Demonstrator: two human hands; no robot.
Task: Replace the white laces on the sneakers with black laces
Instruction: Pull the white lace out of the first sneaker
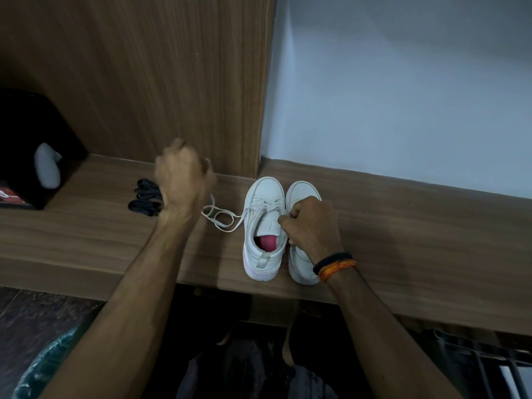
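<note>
Two white sneakers stand side by side on the wooden shelf, toes pointing away from me. The left sneaker (263, 226) shows a pink insole and only its upper eyelets are still laced. Its white lace (220, 218) trails in loops to the left across the shelf. My left hand (181, 180) is raised above the shelf and grips the far end of that lace. My right hand (311, 226) rests over the right sneaker (302, 263) and pinches the left sneaker's edge near the tongue. A bundle of black laces (146, 200) lies left of my left hand.
A black box (31, 145) with a grey object in front stands at the far left of the shelf (86, 240). A wooden panel (172, 82) and a pale wall (403, 96) rise behind. The shelf's front edge runs just below the sneakers' heels.
</note>
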